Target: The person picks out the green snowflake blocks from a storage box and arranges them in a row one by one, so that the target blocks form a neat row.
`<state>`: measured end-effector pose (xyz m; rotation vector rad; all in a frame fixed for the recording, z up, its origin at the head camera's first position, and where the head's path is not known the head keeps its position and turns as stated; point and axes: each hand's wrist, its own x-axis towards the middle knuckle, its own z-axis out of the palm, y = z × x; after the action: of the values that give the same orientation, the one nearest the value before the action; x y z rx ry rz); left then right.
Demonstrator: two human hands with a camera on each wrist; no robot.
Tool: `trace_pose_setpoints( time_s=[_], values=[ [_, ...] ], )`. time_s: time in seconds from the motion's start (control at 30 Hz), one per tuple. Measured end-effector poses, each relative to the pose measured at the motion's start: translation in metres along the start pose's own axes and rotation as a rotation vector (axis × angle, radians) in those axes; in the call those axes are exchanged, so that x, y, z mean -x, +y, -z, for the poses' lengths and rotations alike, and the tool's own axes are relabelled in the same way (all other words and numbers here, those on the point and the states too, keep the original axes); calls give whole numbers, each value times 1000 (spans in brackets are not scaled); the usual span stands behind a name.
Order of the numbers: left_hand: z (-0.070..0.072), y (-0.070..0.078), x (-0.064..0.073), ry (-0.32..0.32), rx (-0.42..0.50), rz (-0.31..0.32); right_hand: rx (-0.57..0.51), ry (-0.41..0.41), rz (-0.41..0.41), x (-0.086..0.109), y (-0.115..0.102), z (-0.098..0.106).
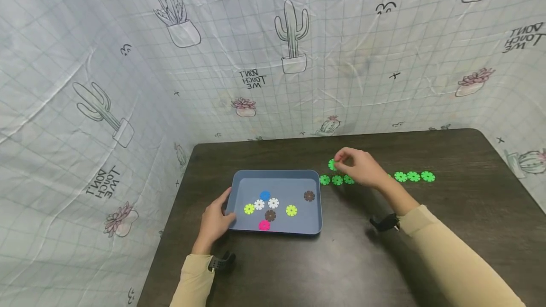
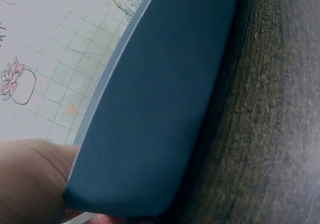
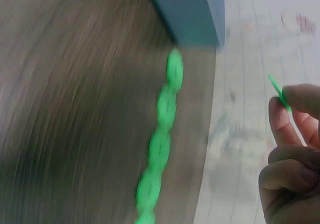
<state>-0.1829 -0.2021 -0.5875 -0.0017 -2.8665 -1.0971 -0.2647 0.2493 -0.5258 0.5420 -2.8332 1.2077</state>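
Note:
A blue-grey rectangular tray point(image 1: 294, 224) lies on the table, and my left hand point(image 1: 215, 220) grips its left side, the thumb at the front left corner. In the left wrist view the tray's outer wall point(image 2: 150, 99) fills the middle. My right hand point(image 1: 361, 168) pinches a green notched plastic disc point(image 1: 332, 164) between thumb and fingertips, raised over a row of similar green discs point(image 1: 337, 180). The right wrist view shows the held disc point(image 3: 277, 92) edge-on. Part of the row is hidden behind the right hand and wrist.
Inside the tray are notched discs: a blue one point(image 1: 265, 195), a pink one point(image 1: 264, 225), and white, yellow-green and brown ones. The row's right end point(image 1: 428, 176) lies right of my wrist. A patterned cloth point(image 1: 273, 60) hangs behind the dark wooden table point(image 1: 298, 269).

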Motion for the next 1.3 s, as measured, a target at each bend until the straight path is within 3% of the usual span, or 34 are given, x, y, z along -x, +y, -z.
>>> trace_pose_setpoints(
  time_s=[0.33, 0.6, 0.87, 1.07, 1.3],
  values=[
    [4, 2, -4, 7, -12, -10, 61, 234, -220, 46, 64, 77],
    [3, 3, -5, 13, -12, 0, 95, 323, -423, 87, 114, 116],
    [4, 5, -6, 5, -4, 20, 132, 368, -604, 119, 150, 126],
    [2, 5, -6, 8, -11, 12, 250, 341, -578, 128, 163, 124],
    [0, 2, 1, -2, -8, 26, 297, 257, -595, 133, 165, 119]
  ],
)
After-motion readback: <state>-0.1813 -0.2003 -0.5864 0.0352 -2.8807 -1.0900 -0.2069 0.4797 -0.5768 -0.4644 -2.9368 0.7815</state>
